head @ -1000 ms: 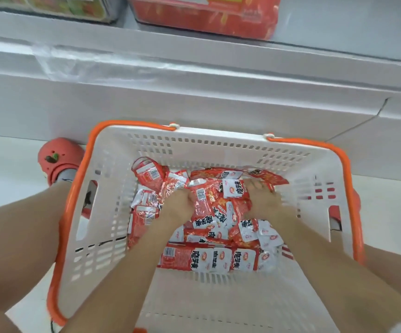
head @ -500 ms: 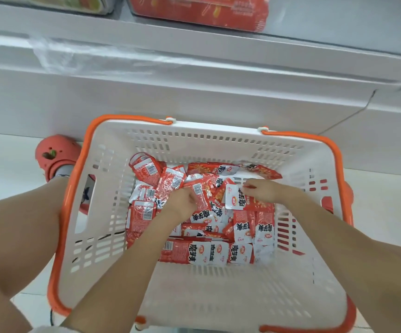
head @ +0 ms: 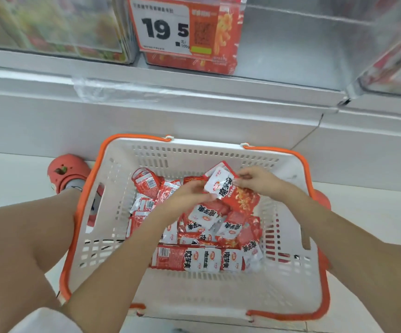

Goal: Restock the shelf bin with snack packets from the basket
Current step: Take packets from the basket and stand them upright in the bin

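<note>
A white basket with an orange rim (head: pixel 218 292) stands on the floor and holds several red-and-white snack packets (head: pixel 201 259). My left hand (head: pixel 185 198) and my right hand (head: pixel 258 181) both grip a bunch of packets (head: pixel 228 191), lifted slightly above the pile. On the shelf above stands a clear bin (head: pixel 218 61) with red packets inside and a price label reading 19.5 (head: pixel 164 30).
A white shelf ledge (head: pixel 194 92) juts out over the basket's far side. Other clear bins sit at the left (head: pixel 50 27) and right (head: pixel 396 56). My bare knee (head: pixel 19 241) and a red shoe (head: pixel 67 171) are left of the basket.
Both hands have gathered packets and raised them from the pile. The view has tilted up, bringing the shelf bins and price label into sight.
</note>
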### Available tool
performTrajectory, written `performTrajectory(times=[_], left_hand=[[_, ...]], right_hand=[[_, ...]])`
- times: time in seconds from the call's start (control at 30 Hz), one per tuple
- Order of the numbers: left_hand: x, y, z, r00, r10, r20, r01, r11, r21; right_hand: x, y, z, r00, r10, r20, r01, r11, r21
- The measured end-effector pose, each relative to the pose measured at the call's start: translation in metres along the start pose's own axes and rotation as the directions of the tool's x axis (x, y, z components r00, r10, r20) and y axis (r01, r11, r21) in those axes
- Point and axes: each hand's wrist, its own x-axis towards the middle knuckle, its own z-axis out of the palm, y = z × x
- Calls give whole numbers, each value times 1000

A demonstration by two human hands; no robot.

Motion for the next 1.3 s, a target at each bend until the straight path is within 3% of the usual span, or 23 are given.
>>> performTrajectory(times=[0.17, 0.3, 0.37, 0.53, 0.63, 0.73, 0.83, 0.93, 1.03, 1.1, 1.2, 1.3], left_hand=[[-15, 21, 8, 987, 69, -142, -74, 997, -30], [-33, 35, 2, 987, 38, -157, -57, 992, -112], [-44, 45, -2, 991, 65, -121, -84, 983, -163], [-78, 78, 4, 981, 154, 119, -112, 946, -303], [-87, 93, 6, 976, 200, 85, -169, 943, -286], [-97, 107, -1, 974, 211, 88, -166, 917, -364], [-113, 120, -17, 974, 169, 152, -75, 872, -484], [-122, 125, -27, 973, 188, 134, -97, 859, -502], [-122, 122, -27, 971, 236, 33, -197, 871, -451], [-123, 120, -28, 951, 286, -114, -308, 898, -314], [-127, 121, -34, 828, 440, -347, -466, 885, 9], [-128, 125, -40, 669, 617, -415, -582, 782, 225]], right_hand=[[-29, -42, 5, 997, 12, -81, 17, 936, 350], [-50, -65, 4, 991, 48, -126, 19, 875, 483], [-59, -70, 2, 989, 64, -132, 13, 860, 510], [-79, -89, 2, 995, 10, -99, 55, 777, 627], [-93, -108, 1, 994, 7, -109, 62, 788, 613], [-109, -123, -10, 968, 41, -247, 90, 863, 497], [-129, -134, -26, 933, 41, -357, 162, 839, 519], [-148, -140, -36, 936, -12, -351, 210, 821, 531], [-156, -148, -37, 951, -5, -308, 194, 788, 585], [-157, -157, -37, 963, 6, -270, 177, 742, 646], [-160, -171, -42, 980, 7, -197, 140, 683, 717], [-166, -177, -52, 996, 24, -87, 58, 563, 824]])
